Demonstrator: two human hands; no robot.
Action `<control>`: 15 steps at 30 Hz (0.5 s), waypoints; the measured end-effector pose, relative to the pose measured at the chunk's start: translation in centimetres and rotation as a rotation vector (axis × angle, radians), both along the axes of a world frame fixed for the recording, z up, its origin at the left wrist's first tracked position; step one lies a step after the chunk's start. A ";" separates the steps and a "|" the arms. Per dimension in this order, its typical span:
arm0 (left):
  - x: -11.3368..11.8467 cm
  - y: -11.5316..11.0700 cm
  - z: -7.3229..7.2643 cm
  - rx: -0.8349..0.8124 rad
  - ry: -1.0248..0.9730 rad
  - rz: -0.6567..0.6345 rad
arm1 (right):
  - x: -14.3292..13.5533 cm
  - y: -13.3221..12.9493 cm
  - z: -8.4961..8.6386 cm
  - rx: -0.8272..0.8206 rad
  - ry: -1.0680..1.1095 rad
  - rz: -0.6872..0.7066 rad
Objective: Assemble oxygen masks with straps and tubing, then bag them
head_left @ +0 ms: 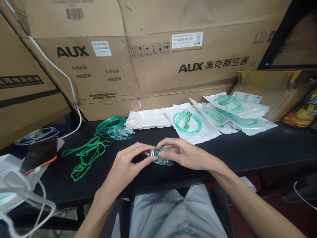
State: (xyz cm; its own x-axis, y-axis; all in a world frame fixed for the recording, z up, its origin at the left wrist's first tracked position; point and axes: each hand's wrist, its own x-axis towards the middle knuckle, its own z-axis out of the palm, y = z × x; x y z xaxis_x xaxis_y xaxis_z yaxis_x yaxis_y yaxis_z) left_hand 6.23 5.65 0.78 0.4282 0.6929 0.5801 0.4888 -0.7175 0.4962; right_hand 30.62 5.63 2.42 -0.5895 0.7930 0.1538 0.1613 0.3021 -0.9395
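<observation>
Just above the front of the black table, a clear greenish oxygen mask (161, 160) is between my two hands. My left hand (131, 164) pinches its left end, near a small whitish metal strip (152, 152). From the right, my right hand (184, 152) is closed around the mask, thumb on its face and fingers over the top, hiding part of it. Behind my left hand lie more clear masks (121, 133) beside a coil of green tubing (110, 125). Loose green elastic straps (90, 153) lie in a tangle to the left.
Packaged mask sets (187, 123) in clear-fronted pouches spread along the back right of the table (237, 155). A white stack of pouches (150, 118) is beside them. Cardboard boxes (158, 72) wall the back. A phone (41, 155) and white cables (27, 198) sit at left.
</observation>
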 end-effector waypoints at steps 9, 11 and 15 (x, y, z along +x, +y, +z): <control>-0.1 0.1 -0.1 -0.001 0.063 0.023 | 0.0 0.2 0.0 -0.085 0.066 0.030; -0.1 0.1 -0.2 -0.007 0.064 0.016 | 0.0 0.2 -0.1 -0.085 0.069 0.036; 0.0 0.1 -0.2 -0.026 0.042 0.015 | 0.0 0.0 0.0 -0.074 0.057 0.043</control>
State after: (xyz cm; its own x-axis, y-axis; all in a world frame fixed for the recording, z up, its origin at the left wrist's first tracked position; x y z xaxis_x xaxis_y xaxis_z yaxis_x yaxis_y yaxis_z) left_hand 6.22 5.74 0.56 0.4413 0.7139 0.5437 0.5202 -0.6972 0.4932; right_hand 30.60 5.63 2.42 -0.6153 0.7776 0.1293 0.0957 0.2366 -0.9669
